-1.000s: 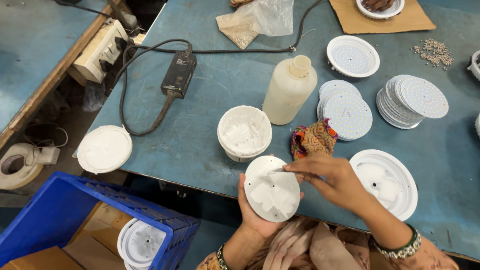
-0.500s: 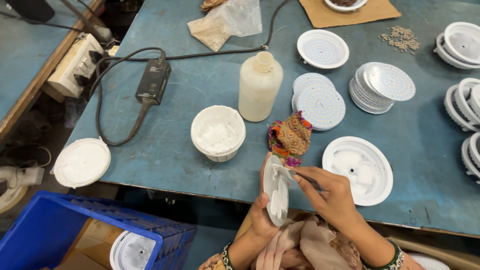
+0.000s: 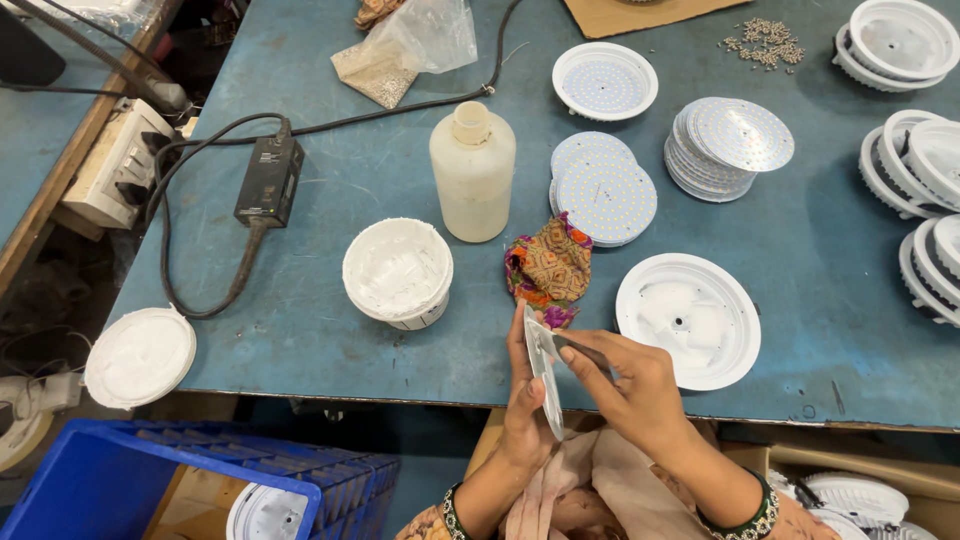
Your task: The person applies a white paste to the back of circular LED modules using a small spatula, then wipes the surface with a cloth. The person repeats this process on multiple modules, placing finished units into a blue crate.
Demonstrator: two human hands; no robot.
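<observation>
My left hand (image 3: 524, 400) holds a thin round white disc (image 3: 545, 378) on edge, over the near edge of the blue table (image 3: 330, 330). My right hand (image 3: 630, 385) pinches a small flat tool against the disc's face. Just beyond the hands lie a patterned cloth (image 3: 549, 268), a white tub of white paste (image 3: 397, 272) and a shallow round white housing (image 3: 688, 320). A cloudy plastic bottle (image 3: 472, 172) stands behind the tub.
Stacks of round LED boards (image 3: 603, 190) (image 3: 728, 145) and white housings (image 3: 925, 170) fill the right side. A black adapter with cable (image 3: 269, 180), a tub lid (image 3: 139, 356), small screws (image 3: 765, 40), a plastic bag (image 3: 410, 45) and a blue crate (image 3: 130, 480) are around.
The disc has turned from flat, face toward me, to on edge in my left hand. My right hand stays on it. The view has shifted to the right.
</observation>
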